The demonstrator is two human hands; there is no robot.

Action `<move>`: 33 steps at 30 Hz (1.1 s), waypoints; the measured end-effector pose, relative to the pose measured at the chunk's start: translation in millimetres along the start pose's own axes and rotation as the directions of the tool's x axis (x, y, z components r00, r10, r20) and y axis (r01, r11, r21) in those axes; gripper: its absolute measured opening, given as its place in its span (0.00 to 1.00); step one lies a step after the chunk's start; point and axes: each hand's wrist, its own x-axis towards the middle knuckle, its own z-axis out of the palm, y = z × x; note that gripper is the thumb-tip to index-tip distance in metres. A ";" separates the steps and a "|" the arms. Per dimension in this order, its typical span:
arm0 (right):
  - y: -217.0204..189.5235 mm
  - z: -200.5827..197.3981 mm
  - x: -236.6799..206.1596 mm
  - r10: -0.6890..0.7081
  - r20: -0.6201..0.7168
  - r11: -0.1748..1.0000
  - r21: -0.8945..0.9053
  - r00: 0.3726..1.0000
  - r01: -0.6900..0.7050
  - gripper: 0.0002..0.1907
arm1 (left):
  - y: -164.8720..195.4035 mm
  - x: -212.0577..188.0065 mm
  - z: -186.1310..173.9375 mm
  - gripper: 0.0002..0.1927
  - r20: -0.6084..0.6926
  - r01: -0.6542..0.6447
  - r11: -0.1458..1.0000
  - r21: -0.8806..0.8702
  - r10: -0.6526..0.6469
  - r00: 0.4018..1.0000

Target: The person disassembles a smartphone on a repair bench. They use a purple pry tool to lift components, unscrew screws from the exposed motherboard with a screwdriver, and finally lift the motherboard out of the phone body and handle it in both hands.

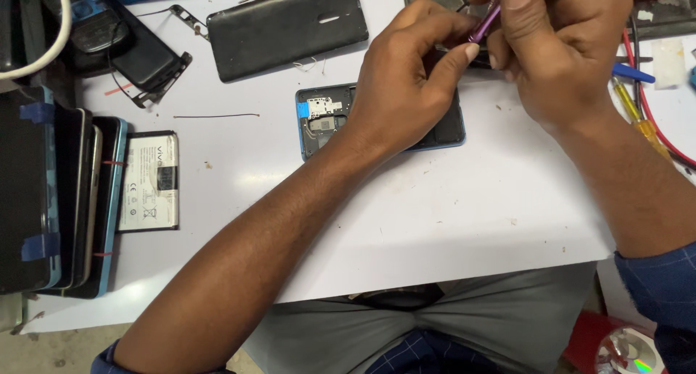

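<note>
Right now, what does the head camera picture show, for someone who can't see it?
Two bare hands, left hand and right hand, work over an opened phone on a white table, the right holding a purple tool. A loose battery lies beside stacked phones.

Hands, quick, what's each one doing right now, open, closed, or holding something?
Left hand: closed, fingers pinched at the opened phone; what they grip is hidden.
Right hand: closed, holding a purple screwdriver.

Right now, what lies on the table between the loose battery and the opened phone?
In the head view, only a thin dark wire on bare white table lies between the battery and the opened phone.
</note>
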 end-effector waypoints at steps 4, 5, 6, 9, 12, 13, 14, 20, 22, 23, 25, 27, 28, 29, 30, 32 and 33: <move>-1.5 3.4 -1.3 0.016 -0.023 1.000 -0.020 1.000 -0.016 0.17 | -0.5 0.4 0.8 0.07 -0.015 0.010 0.999 0.032 -0.010 1.000; -0.8 3.5 -1.6 -0.015 -0.016 1.000 -0.016 1.000 0.014 0.17 | -0.3 0.6 0.9 0.07 -0.019 0.016 1.000 0.024 -0.016 1.000; 0.0 3.1 -1.7 -0.038 -0.008 0.999 -0.012 0.999 0.038 0.16 | 0.0 0.8 1.0 0.07 -0.024 0.022 1.000 0.015 -0.021 0.999; 2.2 1.3 -2.8 -0.060 0.007 0.998 -0.016 0.998 0.060 0.16 | 1.8 1.4 0.8 0.08 -0.024 0.034 0.999 -0.007 -0.034 0.999; 2.6 0.0 -3.0 -0.057 0.015 0.998 -0.018 0.998 0.058 0.15 | 4.4 1.6 -0.5 0.08 -0.038 -0.013 1.000 -0.022 0.012 0.999; 2.6 -0.2 -2.3 -0.059 0.020 0.998 -0.018 0.998 0.059 0.15 | 5.3 1.6 -0.8 0.08 -0.047 -0.039 0.999 -0.026 0.038 0.998; 2.1 0.2 -2.2 -0.059 0.024 0.998 -0.018 0.998 0.060 0.15 | 6.1 1.3 -1.3 0.08 -0.049 -0.068 0.997 -0.026 0.066 0.997; -0.4 2.3 -1.5 0.014 0.009 1.000 0.004 1.000 -0.014 0.14 | 3.5 0.5 -0.2 0.07 -0.008 0.033 0.998 0.056 -0.032 0.999; 0.3 3.0 -2.7 0.023 -0.012 1.000 0.020 1.000 -0.023 0.14 | 1.0 0.5 1.5 0.07 -0.019 0.048 0.998 0.035 -0.047 0.999; 1.0 3.0 -3.3 0.007 -0.013 1.000 0.021 1.000 -0.007 0.14 | -0.2 0.7 1.9 0.07 -0.020 0.036 0.999 -0.005 -0.036 0.999; 3.0 2.4 -4.4 -0.012 -0.002 1.000 0.016 1.000 0.012 0.14 | -1.7 1.0 1.6 0.08 -0.026 0.012 0.996 -0.083 -0.014 1.000; 5.0 1.1 -5.7 -0.021 0.009 1.000 0.014 1.000 0.021 0.15 | -1.3 1.2 1.5 0.08 -0.024 0.020 0.996 -0.086 -0.023 0.999; 6.1 0.5 -6.3 -0.020 0.014 1.000 0.012 1.000 0.019 0.15 | -0.5 1.6 1.4 0.07 -0.023 0.024 0.996 -0.089 -0.026 0.999; 6.9 -0.8 -6.8 -0.020 0.018 1.000 0.010 1.000 0.020 0.15 | 0.5 1.4 0.7 0.08 -0.027 0.027 0.998 -0.064 -0.028 0.999; 8.1 -1.4 -7.1 -0.017 0.017 1.000 0.008 1.000 0.016 0.16 | 1.6 1.3 -0.1 0.08 -0.032 0.029 0.999 -0.040 -0.030 0.999; 9.8 -3.2 -7.7 -0.001 0.016 1.000 0.017 1.000 0.001 0.16 | 3.8 1.0 -1.6 0.08 -0.038 0.003 0.999 -0.039 -0.005 0.999; 11.1 -3.1 -7.4 0.012 0.013 1.000 0.020 1.000 -0.012 0.17 | 4.8 0.8 -1.8 0.08 -0.040 -0.025 0.998 -0.063 0.022 0.999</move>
